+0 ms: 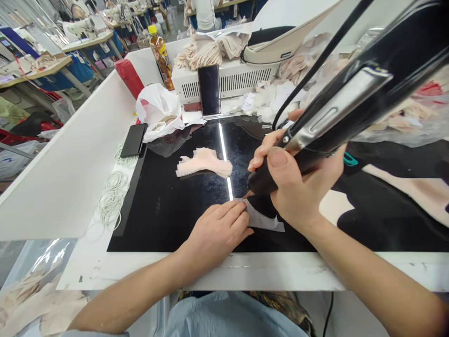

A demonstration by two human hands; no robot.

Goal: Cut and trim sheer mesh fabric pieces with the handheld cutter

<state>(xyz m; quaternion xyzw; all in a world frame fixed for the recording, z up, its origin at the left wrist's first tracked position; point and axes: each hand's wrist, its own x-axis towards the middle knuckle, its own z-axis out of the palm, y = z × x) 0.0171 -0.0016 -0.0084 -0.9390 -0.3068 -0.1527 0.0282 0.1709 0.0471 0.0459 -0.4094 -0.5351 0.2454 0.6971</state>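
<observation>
My right hand (298,182) is wrapped round a thick black corded hand tool (336,107) with a silver panel on its side. The tool slants down to the left, and its narrow tip sits close to my left fingertips. My left hand (217,229) lies on the black work surface, fingers extended, pressing the end of a thin, sheer whitish fabric piece (264,220) with a curved edge. Farther back lies a small stack of pale pink cut fabric pieces (203,163). Right of my right wrist is another pale fabric piece (336,206), partly covered by the arm.
A black phone (134,140) and white elastic loops (114,199) line the left edge. Behind are a white plastic bag (159,112), an upright phone (209,90), a drink bottle (161,58) and a vented white box (238,82). A long fabric piece (414,189) lies right.
</observation>
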